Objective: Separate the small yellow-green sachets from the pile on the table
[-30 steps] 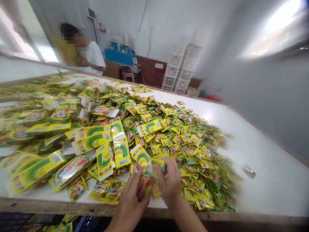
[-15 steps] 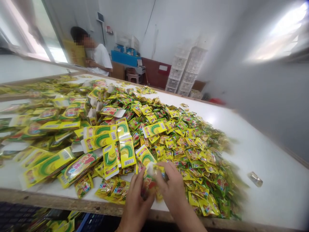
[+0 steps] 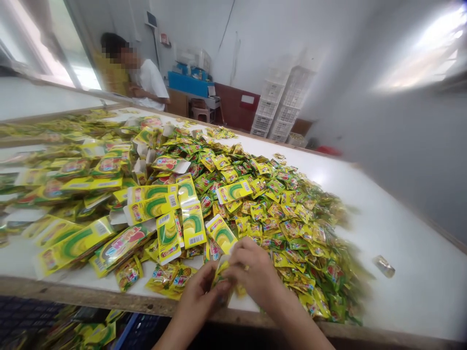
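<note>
Near the table's front edge, my left hand is closed around a small yellow-green carton, thumb on the near side. My right hand bends over the carton's upper end, its fingers pressed together on it; they hide most of that end. Just beyond my hands lies another yellow carton with a green swirl. More flat-sided cartons lie to the left, some with white flaps standing out. To the right spreads a heap of small shiny yellow and green sachets. A few sachets lie left of my left hand.
The white table has a wooden front edge. Below it at left stands a dark blue crate with sachets in it. One silvery sachet lies apart at right. A person is across the table; white crates stand stacked behind.
My right hand has closed in over the carton's top, its fingers now more curled. The carton has turned more upright and narrower to view. My left hand has shifted slightly left.
</note>
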Motion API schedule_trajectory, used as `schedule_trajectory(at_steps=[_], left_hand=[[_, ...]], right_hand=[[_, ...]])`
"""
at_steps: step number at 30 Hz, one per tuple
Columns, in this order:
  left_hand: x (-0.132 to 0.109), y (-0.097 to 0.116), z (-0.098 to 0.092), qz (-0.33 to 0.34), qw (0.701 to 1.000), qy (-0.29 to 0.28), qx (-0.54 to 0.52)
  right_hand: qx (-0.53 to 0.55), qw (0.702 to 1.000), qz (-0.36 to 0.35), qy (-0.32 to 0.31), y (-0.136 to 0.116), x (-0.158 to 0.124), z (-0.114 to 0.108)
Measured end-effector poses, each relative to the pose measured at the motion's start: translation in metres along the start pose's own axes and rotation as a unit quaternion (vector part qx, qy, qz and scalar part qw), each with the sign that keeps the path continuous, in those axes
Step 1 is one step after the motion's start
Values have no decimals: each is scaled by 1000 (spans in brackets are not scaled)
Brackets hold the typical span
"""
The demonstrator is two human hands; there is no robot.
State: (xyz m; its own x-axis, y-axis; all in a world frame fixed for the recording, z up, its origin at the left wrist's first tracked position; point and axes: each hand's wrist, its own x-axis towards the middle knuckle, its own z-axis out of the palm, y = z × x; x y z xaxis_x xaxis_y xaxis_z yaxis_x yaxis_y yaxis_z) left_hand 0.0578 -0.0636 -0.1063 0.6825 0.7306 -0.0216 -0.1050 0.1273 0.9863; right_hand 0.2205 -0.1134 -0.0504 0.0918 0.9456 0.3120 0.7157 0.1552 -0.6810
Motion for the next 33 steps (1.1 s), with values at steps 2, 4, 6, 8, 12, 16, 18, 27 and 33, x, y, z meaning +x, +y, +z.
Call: schedule_trajectory(at_steps=[2,4,6,8,12,16,18,27,33], left_hand=[[1,-1,-1,-3,1000,14,-4],[2,-4,-2,-10,1000,28,-2],[2,-5,-2,-19,999,36,7],[0,-5,-3,-31,998,45,24],[-6,7,-5,-68,995,64,27],[-3,20,-13,-77,995,37,51],[2,21,-18,-47,992,75,91],[15,6,-25,29,973,129,190],[20,5,-31,166,946,46,275]], right_hand=[[-8,999,-36,-19,0,-3,3],[9,998,-56,-43,0,-8,-1],[70,997,-20,-22,1,-14,-5],[162,982,80,45,7,-22,-4],[383,886,257,43,19,-36,17],[396,886,241,23,11,-32,33],[328,926,171,76,4,-24,31],[331,912,204,128,18,-11,44],[275,941,116,162,17,-22,42]])
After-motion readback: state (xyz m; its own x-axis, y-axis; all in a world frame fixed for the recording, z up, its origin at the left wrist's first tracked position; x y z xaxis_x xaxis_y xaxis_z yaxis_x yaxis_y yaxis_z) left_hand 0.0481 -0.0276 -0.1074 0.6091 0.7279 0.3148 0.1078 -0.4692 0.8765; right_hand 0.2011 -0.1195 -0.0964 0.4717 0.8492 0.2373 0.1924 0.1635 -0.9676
